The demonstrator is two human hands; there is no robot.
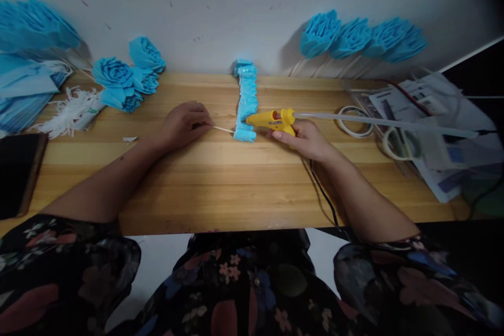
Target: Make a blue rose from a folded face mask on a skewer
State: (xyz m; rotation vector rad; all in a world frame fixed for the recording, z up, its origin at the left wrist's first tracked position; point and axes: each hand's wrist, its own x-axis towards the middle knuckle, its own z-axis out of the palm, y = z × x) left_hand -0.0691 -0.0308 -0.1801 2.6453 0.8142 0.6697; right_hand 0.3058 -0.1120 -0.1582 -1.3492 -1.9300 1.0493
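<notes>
A thin pale stick (223,129) is pinched in the fingertips of my left hand (188,122). Its far end meets the near, rolled end of a pleated blue strip (248,92) lying away from me on the wooden table. My right hand (305,139) is wrapped round a yellow glue gun (271,119), its nozzle at the strip's right side, close to the rolled end. Whether the nozzle touches the strip I cannot tell. A long translucent glue stick (354,118) juts from the back of the gun.
Blue flowers on stems lean on the wall at right (321,34) and far left (35,26); more blue flowers (114,73) lie at left. White strings (74,110), a blue stack (23,92) and a phone (19,173) are left. Tape rolls (356,134) and papers (441,184) lie right.
</notes>
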